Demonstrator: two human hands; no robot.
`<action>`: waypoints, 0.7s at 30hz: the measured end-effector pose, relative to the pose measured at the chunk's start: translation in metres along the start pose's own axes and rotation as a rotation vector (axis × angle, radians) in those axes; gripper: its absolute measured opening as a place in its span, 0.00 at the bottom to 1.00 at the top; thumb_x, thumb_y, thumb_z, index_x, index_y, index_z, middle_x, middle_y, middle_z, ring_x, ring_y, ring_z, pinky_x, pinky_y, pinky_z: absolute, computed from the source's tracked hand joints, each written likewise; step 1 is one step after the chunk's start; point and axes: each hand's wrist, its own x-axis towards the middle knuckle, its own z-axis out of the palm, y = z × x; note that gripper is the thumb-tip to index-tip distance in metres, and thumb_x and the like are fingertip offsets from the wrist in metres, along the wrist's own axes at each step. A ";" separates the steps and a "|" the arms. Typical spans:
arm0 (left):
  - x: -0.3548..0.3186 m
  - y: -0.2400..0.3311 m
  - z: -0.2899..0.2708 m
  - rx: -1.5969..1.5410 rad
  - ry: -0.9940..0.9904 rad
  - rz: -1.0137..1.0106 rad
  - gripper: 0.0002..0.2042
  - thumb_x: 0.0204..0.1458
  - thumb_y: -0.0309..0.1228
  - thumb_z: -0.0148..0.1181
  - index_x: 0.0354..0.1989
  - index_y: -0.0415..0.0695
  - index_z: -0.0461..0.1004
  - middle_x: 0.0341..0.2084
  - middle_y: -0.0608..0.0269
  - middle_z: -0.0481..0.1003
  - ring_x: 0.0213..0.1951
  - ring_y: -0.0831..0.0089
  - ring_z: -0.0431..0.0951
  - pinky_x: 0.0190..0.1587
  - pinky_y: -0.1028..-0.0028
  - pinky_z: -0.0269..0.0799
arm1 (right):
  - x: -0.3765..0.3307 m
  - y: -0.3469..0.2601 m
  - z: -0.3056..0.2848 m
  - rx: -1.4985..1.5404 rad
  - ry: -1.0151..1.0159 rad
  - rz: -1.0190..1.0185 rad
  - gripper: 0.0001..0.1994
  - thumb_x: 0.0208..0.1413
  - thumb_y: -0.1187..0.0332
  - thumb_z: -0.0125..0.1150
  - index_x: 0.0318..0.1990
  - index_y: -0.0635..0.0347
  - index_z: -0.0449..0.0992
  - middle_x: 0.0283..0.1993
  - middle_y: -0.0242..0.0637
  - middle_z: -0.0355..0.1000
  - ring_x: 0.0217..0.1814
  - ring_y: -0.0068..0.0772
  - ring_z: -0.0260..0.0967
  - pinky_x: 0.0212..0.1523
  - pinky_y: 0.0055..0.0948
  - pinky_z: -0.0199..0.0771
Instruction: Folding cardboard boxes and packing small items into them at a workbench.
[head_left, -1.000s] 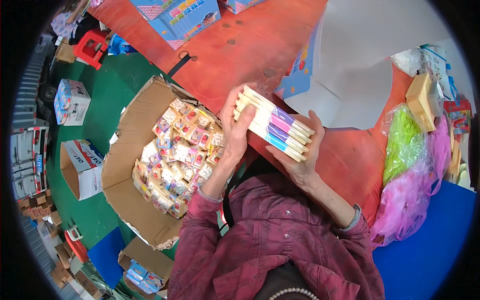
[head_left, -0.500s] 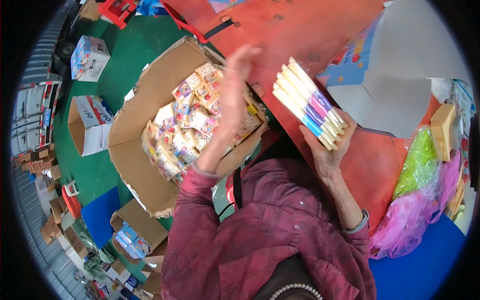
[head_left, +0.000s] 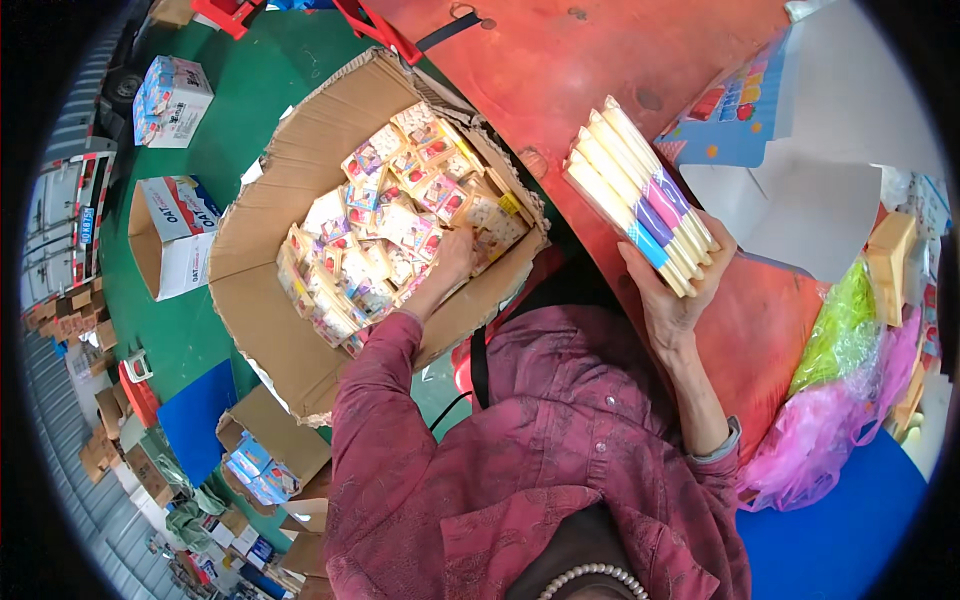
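In my right hand (head_left: 680,290) is a fanned stack of flat snack packets (head_left: 635,195), held on edge above the red table. Their cream edges face up, with purple and blue bands; fingers and thumb are closed round the lower end. My left hand (head_left: 450,262) is down inside a large cardboard box (head_left: 250,240) on my left, against a heap of similar wrapped packets (head_left: 375,240) printed with red fruit. Its fingertips are hidden among them, so a grip there does not show.
On the red table (head_left: 560,60) a white and blue printed carton (head_left: 790,200) lies opened at the right. Green and pink plastic bags (head_left: 820,400) sit near the right edge. Small cartons (head_left: 175,240) stand on the green floor (head_left: 250,110); a blue board (head_left: 200,420) leans beside the box.
My left hand has come down from above the box's table-side edge into the packets. My right hand, still round its stack, has shifted slightly right.
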 end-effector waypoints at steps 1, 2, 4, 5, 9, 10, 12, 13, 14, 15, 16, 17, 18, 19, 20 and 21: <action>0.001 -0.009 0.008 0.039 0.075 -0.022 0.22 0.34 0.35 0.69 0.40 0.39 0.76 0.30 0.44 0.76 0.38 0.51 0.78 0.42 0.58 0.72 | 0.000 0.000 0.001 -0.014 -0.011 -0.006 0.38 0.36 0.77 0.75 0.54 0.64 0.55 0.49 0.38 0.63 0.51 0.27 0.64 0.53 0.26 0.67; 0.000 -0.007 0.005 0.039 0.069 -0.019 0.22 0.34 0.35 0.69 0.40 0.39 0.76 0.30 0.44 0.76 0.38 0.51 0.78 0.42 0.58 0.72 | -0.001 0.000 0.000 -0.018 -0.008 -0.002 0.38 0.36 0.77 0.75 0.54 0.64 0.55 0.49 0.38 0.63 0.51 0.27 0.64 0.53 0.26 0.67; -0.001 -0.005 -0.004 -0.057 -0.033 -0.012 0.22 0.33 0.34 0.69 0.40 0.40 0.76 0.32 0.44 0.76 0.39 0.51 0.77 0.42 0.59 0.71 | 0.000 0.001 0.000 0.079 0.008 0.041 0.38 0.36 0.77 0.75 0.54 0.64 0.55 0.49 0.38 0.62 0.51 0.28 0.64 0.53 0.26 0.67; -0.002 -0.006 -0.007 -0.058 -0.033 -0.015 0.22 0.33 0.34 0.69 0.40 0.40 0.76 0.32 0.44 0.76 0.39 0.51 0.77 0.42 0.59 0.71 | 0.000 0.000 0.000 0.080 0.005 0.043 0.38 0.36 0.77 0.75 0.54 0.64 0.55 0.49 0.38 0.62 0.51 0.28 0.64 0.53 0.26 0.67; -0.005 -0.018 -0.018 -0.136 -0.044 0.106 0.21 0.34 0.33 0.68 0.40 0.41 0.76 0.31 0.47 0.76 0.37 0.55 0.77 0.42 0.62 0.71 | 0.001 -0.001 -0.001 0.017 -0.009 0.001 0.37 0.37 0.78 0.74 0.54 0.65 0.55 0.49 0.39 0.62 0.51 0.27 0.64 0.52 0.26 0.68; -0.005 -0.021 -0.021 -0.183 -0.054 0.137 0.20 0.35 0.33 0.68 0.40 0.42 0.76 0.31 0.48 0.76 0.37 0.56 0.77 0.42 0.63 0.71 | 0.001 -0.001 -0.002 0.033 -0.009 0.018 0.37 0.37 0.77 0.75 0.54 0.65 0.55 0.49 0.39 0.62 0.51 0.28 0.64 0.52 0.26 0.69; -0.005 -0.033 -0.029 -0.196 -0.106 0.080 0.22 0.36 0.32 0.68 0.44 0.39 0.74 0.34 0.50 0.76 0.40 0.61 0.76 0.43 0.65 0.70 | 0.002 0.001 -0.004 0.012 -0.018 0.003 0.38 0.37 0.77 0.75 0.54 0.65 0.55 0.49 0.39 0.62 0.51 0.28 0.65 0.52 0.26 0.69; -0.004 -0.037 -0.031 -0.212 -0.157 0.025 0.25 0.38 0.31 0.68 0.47 0.37 0.73 0.37 0.52 0.75 0.43 0.67 0.74 0.45 0.66 0.69 | 0.002 0.002 -0.004 -0.011 -0.027 -0.014 0.38 0.37 0.77 0.75 0.54 0.65 0.54 0.50 0.39 0.62 0.51 0.28 0.65 0.52 0.26 0.70; -0.008 -0.024 -0.049 -0.139 -0.244 -0.014 0.24 0.39 0.29 0.68 0.47 0.34 0.72 0.39 0.54 0.74 0.44 0.68 0.73 0.46 0.68 0.69 | 0.002 0.004 -0.004 -0.013 -0.022 -0.012 0.38 0.37 0.77 0.75 0.54 0.65 0.54 0.50 0.39 0.62 0.51 0.28 0.65 0.52 0.26 0.70; -0.006 -0.030 -0.050 -0.136 -0.247 -0.011 0.24 0.39 0.29 0.68 0.47 0.34 0.72 0.39 0.54 0.74 0.44 0.68 0.73 0.46 0.68 0.69 | 0.002 0.006 -0.004 0.027 -0.023 -0.003 0.38 0.38 0.77 0.75 0.54 0.65 0.54 0.49 0.40 0.62 0.51 0.29 0.65 0.52 0.26 0.71; -0.004 -0.042 -0.051 -0.159 -0.224 0.039 0.22 0.38 0.30 0.67 0.45 0.38 0.73 0.37 0.53 0.75 0.43 0.64 0.74 0.46 0.67 0.69 | 0.001 0.007 -0.004 0.068 -0.024 0.006 0.38 0.38 0.77 0.75 0.55 0.65 0.54 0.49 0.40 0.62 0.52 0.29 0.66 0.52 0.26 0.71; -0.006 -0.042 -0.057 -0.183 -0.200 0.087 0.21 0.37 0.31 0.66 0.44 0.42 0.75 0.36 0.51 0.75 0.41 0.61 0.75 0.46 0.67 0.69 | 0.001 0.006 -0.004 0.067 -0.021 0.008 0.38 0.38 0.77 0.75 0.55 0.65 0.54 0.49 0.40 0.62 0.52 0.29 0.66 0.52 0.26 0.71; -0.007 -0.042 -0.064 -0.232 -0.238 0.074 0.21 0.38 0.30 0.66 0.45 0.41 0.74 0.36 0.52 0.75 0.43 0.62 0.74 0.48 0.68 0.68 | 0.002 0.005 -0.004 0.044 -0.034 0.002 0.38 0.38 0.78 0.74 0.55 0.65 0.54 0.50 0.40 0.62 0.52 0.29 0.66 0.52 0.26 0.72; -0.008 -0.042 -0.072 -0.231 -0.242 0.074 0.21 0.38 0.30 0.66 0.45 0.41 0.74 0.36 0.52 0.75 0.43 0.62 0.74 0.48 0.68 0.68 | 0.002 0.005 -0.005 0.021 -0.047 -0.003 0.37 0.38 0.79 0.74 0.55 0.65 0.54 0.50 0.41 0.62 0.52 0.30 0.66 0.52 0.26 0.72; -0.012 -0.044 -0.080 -0.247 -0.245 0.098 0.21 0.38 0.30 0.66 0.45 0.40 0.74 0.38 0.53 0.75 0.44 0.63 0.74 0.48 0.68 0.68 | 0.001 0.006 -0.005 0.023 -0.048 -0.002 0.37 0.38 0.79 0.74 0.55 0.65 0.54 0.50 0.41 0.62 0.52 0.30 0.66 0.52 0.26 0.72; -0.013 -0.046 -0.087 -0.264 -0.251 0.124 0.21 0.38 0.30 0.66 0.45 0.40 0.74 0.39 0.53 0.75 0.45 0.63 0.74 0.48 0.68 0.68 | 0.000 0.008 -0.005 0.046 -0.044 0.005 0.37 0.38 0.79 0.74 0.55 0.65 0.54 0.50 0.41 0.62 0.52 0.30 0.66 0.52 0.26 0.72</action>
